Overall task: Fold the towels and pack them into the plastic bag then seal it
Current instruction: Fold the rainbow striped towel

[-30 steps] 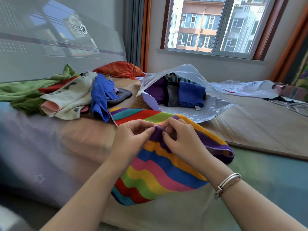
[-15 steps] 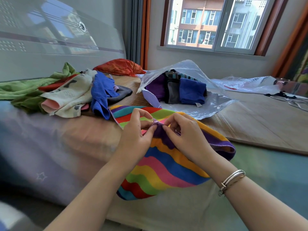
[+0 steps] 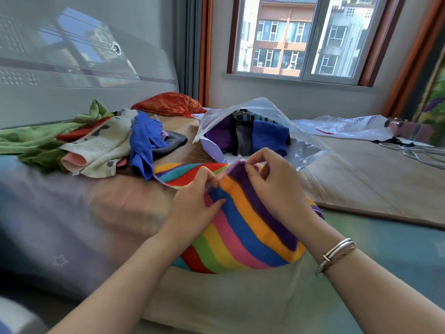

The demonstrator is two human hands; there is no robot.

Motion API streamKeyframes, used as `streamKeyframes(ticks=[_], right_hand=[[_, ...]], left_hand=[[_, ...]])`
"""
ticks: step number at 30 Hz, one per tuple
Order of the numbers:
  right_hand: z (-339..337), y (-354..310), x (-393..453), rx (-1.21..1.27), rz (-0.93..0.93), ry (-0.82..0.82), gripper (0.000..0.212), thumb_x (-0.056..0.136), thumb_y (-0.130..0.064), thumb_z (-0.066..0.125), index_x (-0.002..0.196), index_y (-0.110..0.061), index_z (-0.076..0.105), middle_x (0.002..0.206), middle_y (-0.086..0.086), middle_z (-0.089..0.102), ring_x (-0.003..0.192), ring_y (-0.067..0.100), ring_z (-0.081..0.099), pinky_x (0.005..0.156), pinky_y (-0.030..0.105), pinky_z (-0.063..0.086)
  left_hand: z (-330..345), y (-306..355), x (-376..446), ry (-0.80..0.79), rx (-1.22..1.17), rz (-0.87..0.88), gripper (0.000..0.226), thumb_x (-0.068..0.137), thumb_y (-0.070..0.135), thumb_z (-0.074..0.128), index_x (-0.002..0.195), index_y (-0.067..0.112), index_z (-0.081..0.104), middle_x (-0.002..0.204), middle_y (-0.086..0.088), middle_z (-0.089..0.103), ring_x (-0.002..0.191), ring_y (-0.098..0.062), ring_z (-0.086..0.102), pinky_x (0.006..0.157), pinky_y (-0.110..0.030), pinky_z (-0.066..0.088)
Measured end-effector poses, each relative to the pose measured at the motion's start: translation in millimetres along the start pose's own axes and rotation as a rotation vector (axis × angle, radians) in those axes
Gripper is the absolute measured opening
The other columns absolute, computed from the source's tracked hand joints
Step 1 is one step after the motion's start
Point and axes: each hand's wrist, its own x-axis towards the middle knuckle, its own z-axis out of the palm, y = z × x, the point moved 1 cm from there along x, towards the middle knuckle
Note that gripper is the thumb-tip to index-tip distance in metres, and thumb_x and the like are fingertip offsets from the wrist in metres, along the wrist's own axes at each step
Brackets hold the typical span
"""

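Note:
A rainbow-striped towel [image 3: 243, 227] lies bunched on the bed in front of me. My left hand [image 3: 195, 203] pinches its top edge at the left, and my right hand [image 3: 277, 186] pinches the same purple edge just to the right, lifting it slightly. Behind the towel lies an open clear plastic bag [image 3: 305, 150] holding folded purple, grey and blue towels [image 3: 269, 136]. A heap of unfolded towels [image 3: 103, 143], green, cream and blue, sits at the left.
A red cushion [image 3: 171, 103] rests by the grey headboard [image 3: 72, 68]. A second plastic bag [image 3: 342, 126] and a cable [image 3: 419, 153] lie at the far right on the bamboo mat [image 3: 361, 179]. A window is behind.
Both hands have raised the towel's purple edge and drawn slightly apart along it. The towel's lower part has bunched closer under my wrists.

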Motion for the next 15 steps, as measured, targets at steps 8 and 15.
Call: streamKeyframes(ticks=[8, 15], right_hand=[[-43, -23, 45, 0.052, 0.042, 0.107, 0.008, 0.093, -0.026, 0.057, 0.086, -0.029, 0.058, 0.086, -0.016, 0.066, 0.082, 0.001, 0.062, 0.078, 0.033, 0.051], [-96, -27, 80, 0.076, 0.048, 0.238, 0.010, 0.096, -0.019, 0.054, 0.087, -0.023, 0.052, 0.082, -0.017, 0.057, 0.085, 0.005, 0.056, 0.072, 0.022, 0.042]], left_hand=[[-25, 4, 33, -0.070, 0.099, -0.046, 0.028, 0.077, 0.029, 0.074, 0.095, 0.030, 0.053, 0.085, 0.011, 0.060, 0.083, -0.015, 0.057, 0.075, -0.036, 0.046], [-42, 21, 53, -0.138, 0.054, -0.050, 0.031, 0.067, 0.042, 0.073, 0.063, 0.021, 0.050, 0.062, 0.009, 0.051, 0.061, -0.004, 0.047, 0.060, -0.030, 0.034]])
